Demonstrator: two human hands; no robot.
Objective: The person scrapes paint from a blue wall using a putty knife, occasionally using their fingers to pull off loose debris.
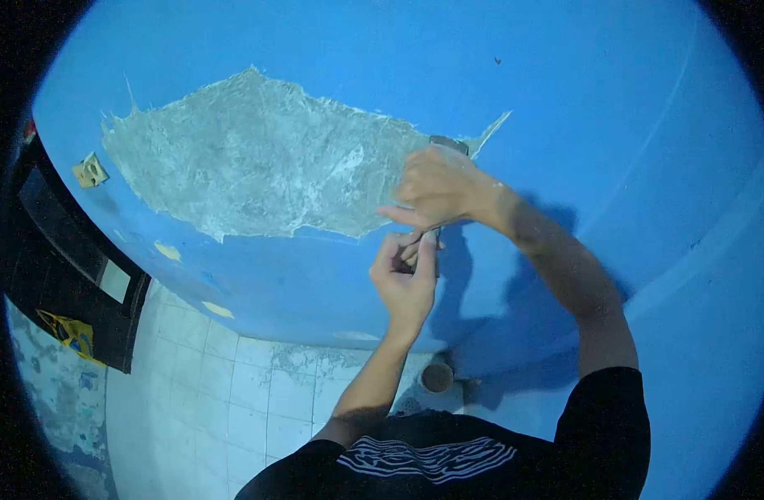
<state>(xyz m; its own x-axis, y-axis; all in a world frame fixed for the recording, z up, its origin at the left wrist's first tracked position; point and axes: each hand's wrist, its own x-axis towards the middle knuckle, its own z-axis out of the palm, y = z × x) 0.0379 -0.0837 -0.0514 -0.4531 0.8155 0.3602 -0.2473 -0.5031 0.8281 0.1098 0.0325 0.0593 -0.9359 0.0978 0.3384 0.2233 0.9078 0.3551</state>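
A grey patch of bare plaster (257, 158) with ragged edges shows in the blue wall (599, 100) in front of me. At the patch's right end, my right hand (440, 187) is closed around a scraper, whose dark flat blade (449, 145) sticks out above the knuckles. The fingers hide most of its handle. Just beneath, my left hand (407, 267) is raised with thumb and fingers curled together, close under the right wrist. What those fingers hold, if anything, I cannot make out.
On the floor by the wall stands a small round container (437, 377). White floor tiles (240, 392) lie below. To the left are a dark wooden frame (65, 242), a yellow bag (69, 333) and a tan piece (89, 170) on the wall.
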